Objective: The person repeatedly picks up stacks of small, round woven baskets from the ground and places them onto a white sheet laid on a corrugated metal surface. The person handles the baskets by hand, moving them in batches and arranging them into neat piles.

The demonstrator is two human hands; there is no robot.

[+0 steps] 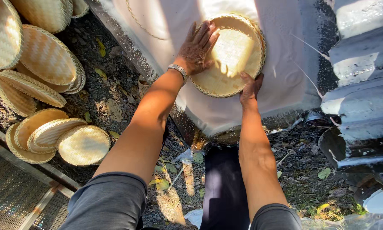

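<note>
Woven tray (pixel 232 53) lies flat on white cloth (pixel 285 76) over the desk. Left hand (pixel 198 49) presses flat, fingers spread, on its left side. Right hand (pixel 250 87) grips the near rim. More trays (pixel 47 57) piled on the ground at left.

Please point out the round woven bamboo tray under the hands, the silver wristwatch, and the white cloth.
Round woven bamboo tray (pixel 234 55), head view, woven centre.
Silver wristwatch (pixel 178 70), head view, band on left wrist.
White cloth (pixel 285 81), head view, bare part right of tray.

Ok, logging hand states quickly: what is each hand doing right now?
Left hand: open, palm flat on the round woven tray.
Right hand: gripping the tray's near rim.
</note>
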